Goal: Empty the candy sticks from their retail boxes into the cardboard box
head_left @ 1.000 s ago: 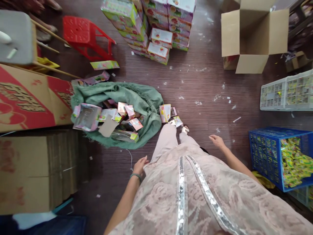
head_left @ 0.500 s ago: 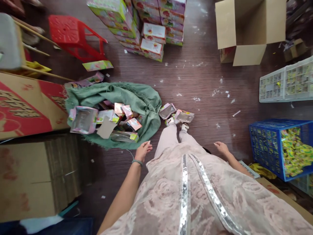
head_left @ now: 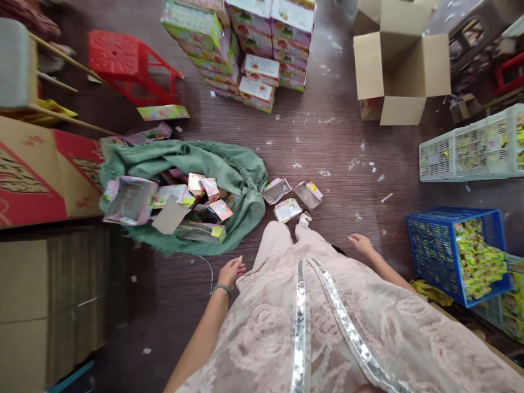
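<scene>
My left hand (head_left: pixel 232 271) hangs with loosely bent fingers, holding nothing, just below the green cloth sack (head_left: pixel 249 210). In the sack's open mouth lie several small printed boxes, among them a box with a clear window (head_left: pixel 133 202) and a bare cardboard flap (head_left: pixel 170 215). My right hand (head_left: pixel 362 244) hangs empty at my side, fingers loosely stretched, over the floor. In front of my feet are three small boxes: a pink-edged windowed box (head_left: pixel 277 191), a second windowed box (head_left: pixel 308 195) and a white printed box (head_left: pixel 287 210).
Stacked printed boxes (head_left: pixel 249 33) stand ahead, with a red stool (head_left: pixel 118 60) to their left. An open carton (head_left: pixel 403 71), a white crate (head_left: pixel 462 144) and a blue crate (head_left: pixel 434 254) of yellow packets line the right. Large cartons (head_left: pixel 28 174) flank the left.
My view has shifted forward and turned a little; the blue crate shows more fully. My feet have moved and the white printed box now shows more fully. Both hands remain empty.
</scene>
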Available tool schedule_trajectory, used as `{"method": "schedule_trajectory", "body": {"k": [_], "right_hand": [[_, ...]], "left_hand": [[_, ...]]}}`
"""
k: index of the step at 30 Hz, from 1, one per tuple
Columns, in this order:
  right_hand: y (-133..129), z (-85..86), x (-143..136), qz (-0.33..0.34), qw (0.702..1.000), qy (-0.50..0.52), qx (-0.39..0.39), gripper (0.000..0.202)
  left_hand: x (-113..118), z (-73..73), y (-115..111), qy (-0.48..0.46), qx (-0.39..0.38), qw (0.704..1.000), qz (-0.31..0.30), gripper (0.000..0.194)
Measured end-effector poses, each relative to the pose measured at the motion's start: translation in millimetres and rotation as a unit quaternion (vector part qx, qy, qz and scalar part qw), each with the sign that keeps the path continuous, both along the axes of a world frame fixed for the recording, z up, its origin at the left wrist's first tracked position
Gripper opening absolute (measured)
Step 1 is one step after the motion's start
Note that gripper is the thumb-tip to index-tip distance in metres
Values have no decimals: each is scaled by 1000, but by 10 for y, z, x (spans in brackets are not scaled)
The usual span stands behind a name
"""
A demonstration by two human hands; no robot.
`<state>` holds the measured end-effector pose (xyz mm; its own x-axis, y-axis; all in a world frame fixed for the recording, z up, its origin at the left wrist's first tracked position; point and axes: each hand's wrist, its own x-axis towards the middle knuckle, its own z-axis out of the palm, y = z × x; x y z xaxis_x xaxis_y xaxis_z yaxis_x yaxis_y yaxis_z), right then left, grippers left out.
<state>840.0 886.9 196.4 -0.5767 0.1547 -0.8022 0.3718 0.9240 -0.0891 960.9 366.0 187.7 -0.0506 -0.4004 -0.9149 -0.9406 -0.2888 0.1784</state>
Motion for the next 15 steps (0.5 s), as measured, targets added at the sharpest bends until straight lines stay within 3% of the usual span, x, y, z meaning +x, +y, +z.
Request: {"method": "schedule_trajectory", "body": {"k": [5, 8, 11, 15], "right_hand": [[-113, 135, 51, 6, 1000, 9, 25, 30], [-264, 211, 67, 26, 999, 0, 42, 30], [-522, 217, 60, 50, 998, -13, 43, 30], [-903, 139, 27, 69, 997, -12, 21, 29]], "left_hand": [[-56, -190, -94, 34, 35, 999, 11, 20], [40, -268, -189, 41, 49, 998, 28, 14], [281, -272, -374, 33, 51, 997, 46, 10], [771, -161, -679, -2, 20, 998, 52, 15]]}}
